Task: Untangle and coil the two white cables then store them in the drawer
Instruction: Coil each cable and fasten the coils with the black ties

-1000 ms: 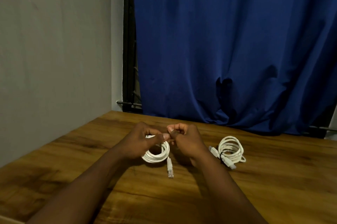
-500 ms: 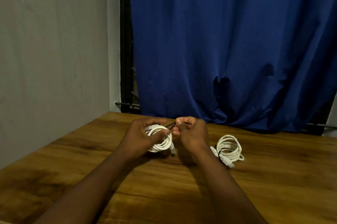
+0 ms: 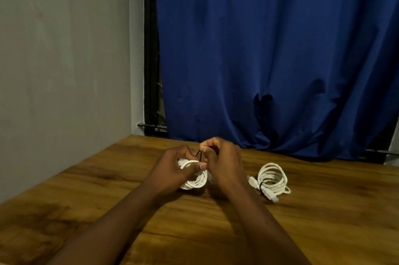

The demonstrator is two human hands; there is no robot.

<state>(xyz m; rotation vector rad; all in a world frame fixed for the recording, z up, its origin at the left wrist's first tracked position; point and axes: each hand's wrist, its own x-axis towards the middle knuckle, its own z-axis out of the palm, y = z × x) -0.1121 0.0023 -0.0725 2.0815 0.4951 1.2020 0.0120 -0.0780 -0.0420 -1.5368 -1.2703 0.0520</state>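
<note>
A plain grey wall (image 3: 64,48) stands on the left, along the left edge of a wooden table (image 3: 108,200). Two bare forearms reach in from the near edge toward the middle of the table.

The left hand (image 3: 177,169) grasps the first cable (image 3: 195,182), a white cable wound into a neat ring. Its thumb lies across the top of the loops and its fingers curl behind them. This grip appears meant to keep the turns stacked so the ring cannot spring open. The ring is lifted slightly, its lower side close to or resting on the table; which one is hard to tell.

Just right of it, the right hand (image 3: 224,163) pinches a thin black tie (image 3: 199,154) between thumb and fingertips. The tie rises from the top of the ring. The hands sit close together, probably because the tie is being wound on to fasten the loops.

Further right, apart from both hands and toward the far edge, lies the second cable (image 3: 272,179). It is flat on the table, already coiled, with a dark band (image 3: 262,184) around its left side and its plugs (image 3: 269,195) poking out toward the near edge. It looks set aside as finished.

A deep blue curtain (image 3: 259,48) hangs behind the far edge. No drawer is in view, so the storing step remains.
</note>
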